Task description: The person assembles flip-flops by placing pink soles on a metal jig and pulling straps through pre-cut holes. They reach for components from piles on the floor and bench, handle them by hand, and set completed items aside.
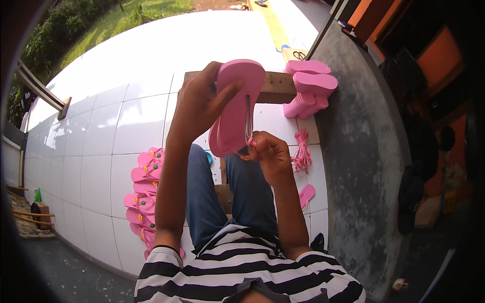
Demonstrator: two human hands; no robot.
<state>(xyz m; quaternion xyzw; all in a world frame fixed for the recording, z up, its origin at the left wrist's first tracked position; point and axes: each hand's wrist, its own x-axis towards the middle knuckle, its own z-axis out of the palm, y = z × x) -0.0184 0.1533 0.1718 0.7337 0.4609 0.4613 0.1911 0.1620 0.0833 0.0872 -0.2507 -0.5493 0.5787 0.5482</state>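
Pink flip-flop sole (236, 103) held upright above the lap, left hand (198, 103) clamped on its upper edge, right hand (268, 154) pinching the clear strap (248, 121) at its lower end.

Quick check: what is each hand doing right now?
Left hand: closed on the pink sandal sole.
Right hand: pinching a pink strap end at the sole's lower edge.

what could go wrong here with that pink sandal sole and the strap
1. The left hand grips the pink sole by one edge only, so a hard tug might twist it loose.
2. The right hand pinches the clear strap at its pink end; it could slip out.
3. The stacked soles sit near the bench edge and might topple.
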